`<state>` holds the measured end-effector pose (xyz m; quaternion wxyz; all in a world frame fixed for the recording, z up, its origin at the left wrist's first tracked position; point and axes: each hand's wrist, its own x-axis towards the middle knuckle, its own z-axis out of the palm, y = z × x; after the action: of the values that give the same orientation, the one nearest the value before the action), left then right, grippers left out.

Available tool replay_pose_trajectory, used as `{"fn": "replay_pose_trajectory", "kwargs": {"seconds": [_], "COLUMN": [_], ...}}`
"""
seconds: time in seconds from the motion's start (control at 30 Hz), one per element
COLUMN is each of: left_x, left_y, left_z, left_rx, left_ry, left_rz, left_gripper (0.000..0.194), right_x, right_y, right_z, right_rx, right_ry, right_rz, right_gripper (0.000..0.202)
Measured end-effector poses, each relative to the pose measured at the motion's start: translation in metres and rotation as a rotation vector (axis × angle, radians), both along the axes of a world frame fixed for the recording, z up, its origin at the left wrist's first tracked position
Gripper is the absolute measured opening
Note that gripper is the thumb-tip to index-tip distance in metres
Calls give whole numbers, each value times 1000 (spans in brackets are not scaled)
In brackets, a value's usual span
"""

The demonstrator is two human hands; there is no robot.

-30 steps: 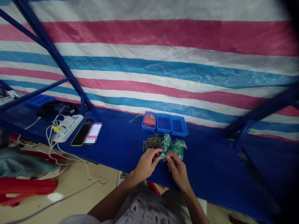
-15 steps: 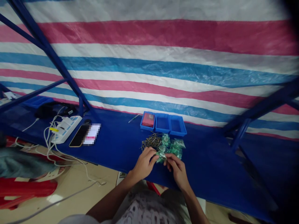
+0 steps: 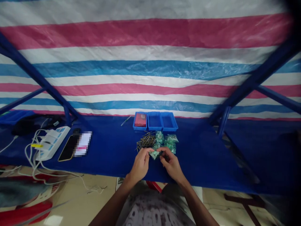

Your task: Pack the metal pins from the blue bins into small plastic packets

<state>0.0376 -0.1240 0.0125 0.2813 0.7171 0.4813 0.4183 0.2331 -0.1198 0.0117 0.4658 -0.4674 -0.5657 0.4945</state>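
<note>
Between my hands is a small clear plastic bag (image 3: 154, 154) with a green tint; its contents are too small to name. My left hand (image 3: 141, 161) pinches its left side between thumb and fingers. On the other side, my right hand (image 3: 171, 162) has its bent fingers closed at the bag's right edge. Just beyond the left hand lies a loose pile of screws (image 3: 145, 140), long and thin, dark and brassy. More green-tinted bags (image 3: 170, 145) are heaped beyond the right hand, touching one another.
Three joined blue bins (image 3: 155, 121) stand at the back; the left one holds red packets (image 3: 140, 120). A pen (image 3: 126, 121) lies beside them. Leftward are a phone (image 3: 69, 148), a power strip (image 3: 52, 142) and tangled white cables. Blue metal braces (image 3: 225, 121) flank the blue table (image 3: 105, 144).
My view has swung to the right and levelled, so the table things sit further left. Both hands stay at the bag; the right fingers have shifted up along its edge.
</note>
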Motion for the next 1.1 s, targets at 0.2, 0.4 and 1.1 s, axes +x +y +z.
{"fn": "replay_pose_trajectory", "kwargs": {"seconds": [0.2,0.4,1.1], "left_x": [4,3,5], "left_y": [0,2,-3], "left_z": [4,-2,5], "left_rx": [41,31,202], "left_ry": [72,110,179], "left_rz": [-8,74,15], "left_gripper": [17,17,30], "right_x": [-1,4,4], "right_y": [1,2,5], "right_z": [0,-9,-11], "right_rx": [-22,-32,-25], "right_ry": [30,137,155], "right_rz": [6,53,-12], "right_gripper": [28,32,29]}}
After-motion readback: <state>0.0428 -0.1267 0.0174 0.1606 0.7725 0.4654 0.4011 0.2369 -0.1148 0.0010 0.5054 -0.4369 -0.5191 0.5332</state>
